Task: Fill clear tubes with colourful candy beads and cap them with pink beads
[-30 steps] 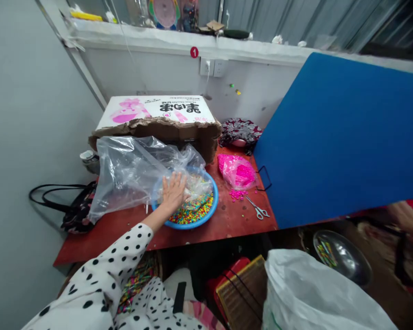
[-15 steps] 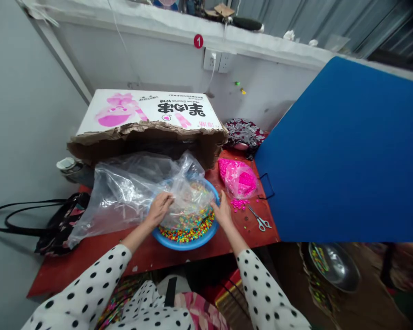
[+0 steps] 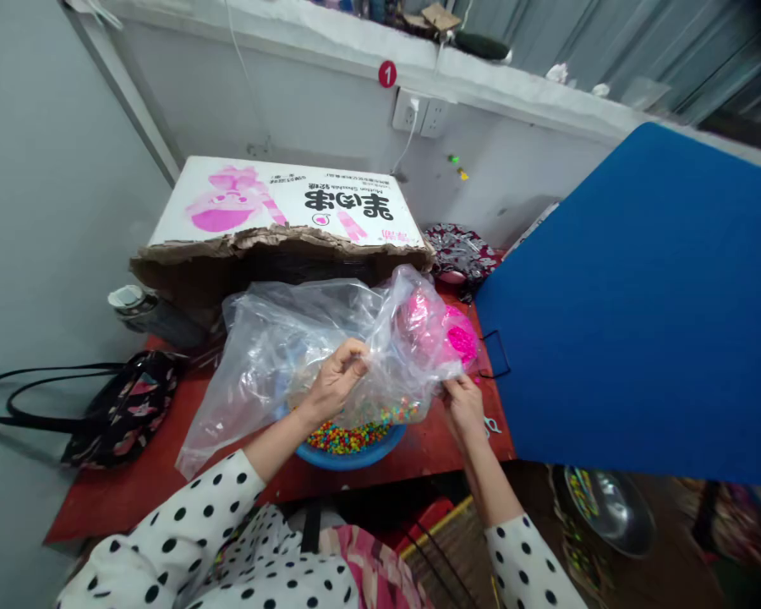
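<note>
My left hand (image 3: 336, 381) pinches a large clear plastic bag (image 3: 260, 338) near its gathered part, above a blue basin (image 3: 352, 462). My right hand (image 3: 464, 408) grips the bag's edge on the right, past the basin's rim. Small multicoloured beads (image 3: 348, 438) lie in the basin, and some show through the bag's lower part. The bag covers the basin's back half. Behind my right hand is a smaller bag of bright pink pieces (image 3: 462, 337), partly seen through the clear plastic. Scissors (image 3: 492, 425) lie beside my right wrist, mostly hidden.
A torn-open white carton (image 3: 279, 199) stands at the back of the red table (image 3: 127, 499). A bottle (image 3: 158, 315) and a black handbag (image 3: 130, 414) are at the left. A tall blue panel (image 3: 634, 313) bounds the right side. A metal bowl (image 3: 615, 512) sits lower right.
My right hand has moved right from the basin's rim, pulling the plastic bag's edge with it across the pink bag. My left hand has shifted right and up with the plastic.
</note>
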`<action>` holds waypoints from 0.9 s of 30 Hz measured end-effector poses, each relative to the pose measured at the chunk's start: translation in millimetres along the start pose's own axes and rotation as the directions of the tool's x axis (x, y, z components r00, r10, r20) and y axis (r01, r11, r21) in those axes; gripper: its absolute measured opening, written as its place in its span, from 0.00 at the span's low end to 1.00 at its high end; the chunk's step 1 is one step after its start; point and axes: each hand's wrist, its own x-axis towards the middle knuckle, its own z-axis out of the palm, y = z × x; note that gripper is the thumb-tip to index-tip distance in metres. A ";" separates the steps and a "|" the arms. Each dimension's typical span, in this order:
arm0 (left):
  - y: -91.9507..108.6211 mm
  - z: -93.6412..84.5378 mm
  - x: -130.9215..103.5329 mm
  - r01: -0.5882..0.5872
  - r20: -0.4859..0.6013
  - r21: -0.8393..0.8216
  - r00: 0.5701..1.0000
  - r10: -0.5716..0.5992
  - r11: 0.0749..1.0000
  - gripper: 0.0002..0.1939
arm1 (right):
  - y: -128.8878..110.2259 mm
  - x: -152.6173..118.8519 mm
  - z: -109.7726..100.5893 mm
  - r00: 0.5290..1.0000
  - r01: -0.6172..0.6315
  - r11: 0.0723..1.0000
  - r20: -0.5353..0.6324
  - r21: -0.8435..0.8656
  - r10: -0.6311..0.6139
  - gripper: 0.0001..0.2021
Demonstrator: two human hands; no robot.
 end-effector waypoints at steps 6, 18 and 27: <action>-13.1 -1.5 -10.1 0.137 -0.175 0.151 0.978 -0.110 0.979 0.10 | -13.5 2.5 13.2 0.992 0.024 0.999 0.124 -0.048 -0.018 0.15; -35.3 -83.3 -65.9 0.280 -0.351 0.610 0.934 -0.064 0.741 0.14 | -24.0 -9.9 60.0 0.852 0.366 0.870 0.494 -0.329 -0.172 0.16; -30.2 -50.9 -68.0 0.003 -0.077 0.854 0.990 0.121 0.520 0.47 | -38.6 -10.3 82.1 0.707 0.602 0.686 0.671 -0.407 -0.223 0.19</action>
